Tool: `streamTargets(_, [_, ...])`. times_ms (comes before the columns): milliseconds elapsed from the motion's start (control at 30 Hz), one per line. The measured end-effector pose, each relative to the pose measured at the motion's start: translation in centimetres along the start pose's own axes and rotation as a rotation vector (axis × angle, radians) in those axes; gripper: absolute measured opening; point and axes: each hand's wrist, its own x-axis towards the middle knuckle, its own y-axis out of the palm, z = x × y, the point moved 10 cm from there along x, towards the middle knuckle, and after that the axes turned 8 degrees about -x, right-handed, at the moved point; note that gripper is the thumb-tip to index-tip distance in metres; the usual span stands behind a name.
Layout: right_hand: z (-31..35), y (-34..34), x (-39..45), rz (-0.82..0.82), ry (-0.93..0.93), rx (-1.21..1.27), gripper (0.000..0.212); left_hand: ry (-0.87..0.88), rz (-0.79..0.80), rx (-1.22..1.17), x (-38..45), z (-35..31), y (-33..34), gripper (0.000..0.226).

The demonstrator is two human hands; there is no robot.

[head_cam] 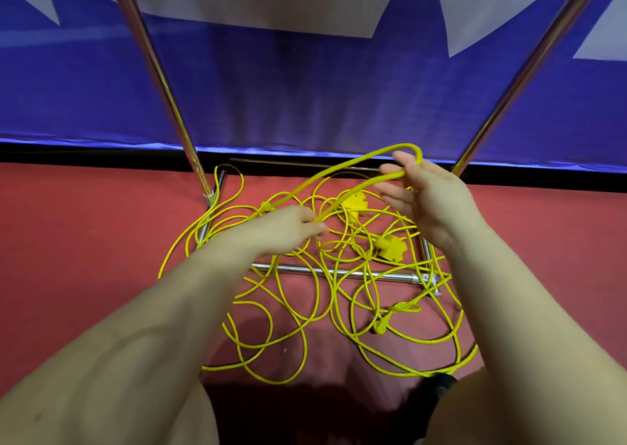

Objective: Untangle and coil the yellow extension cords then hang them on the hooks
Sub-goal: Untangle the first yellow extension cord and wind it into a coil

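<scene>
Red floor (84, 241): carries the tangled yellow cords (339, 292), their sockets (392, 246) and the chrome rack base (339, 272), cords crossing its bars.

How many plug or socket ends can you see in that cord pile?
4, though cord loops may hide more. One socket block lies below the right hand, a second nearer the steel bar, and two slim plugs lie on the red floor.
</scene>
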Motion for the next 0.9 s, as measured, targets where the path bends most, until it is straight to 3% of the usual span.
streamTargets(100, [-0.1,-0.1,0.1,0.006,0.012,0.056,0.013,-0.081,-0.016,-0.297,-0.3,0.3,-0.3,0.020])
streamTargets(233, [-4.9,5.1,-2.2,0.391,0.111,-0.545,0.035,-0.015,-0.076,-1.093,-0.6,-2.1,-1.3,0.018])
streamTargets(300, [-6.7,7.7,-3.7,0.598,0.087,-0.687,0.025,0.033,-0.107,-1.369,-0.5,-2.7,-2.2,0.019])
streamTargets(367, [-6.3,8.7,-4.2,0.635,0.068,-0.575,0.011,0.050,-0.112,-1.449,-0.4,-2.8,-2.8,0.019])
streamTargets(433, [-4.8,7.9,-3.3,0.536,0.042,-0.473,0.015,0.010,-0.074,-1.310,-0.3,-2.4,-2.4,0.022])
streamTargets(567, [-1.8,3.6,-0.8,0.232,0.019,-0.198,0.018,-0.074,0.118,-0.544,-0.9,-1.2,1.0,0.023])
streamTargets(633, [-1.0,1.6,-0.2,0.112,0.026,-0.038,0.018,-0.003,0.199,-0.353,-1.2,-1.6,2.1,0.017])
streamTargets(800, [-0.7,0.1,0.6,0.011,0.019,0.192,0.011,0.064,0.071,-0.061,-0.5,-1.2,0.9,0.018])
streamTargets(900, [-1.9,2.2,-0.1,0.161,0.061,-0.079,0.015,0.046,-0.018,-0.348,-0.5,-1.9,0.0,0.014])
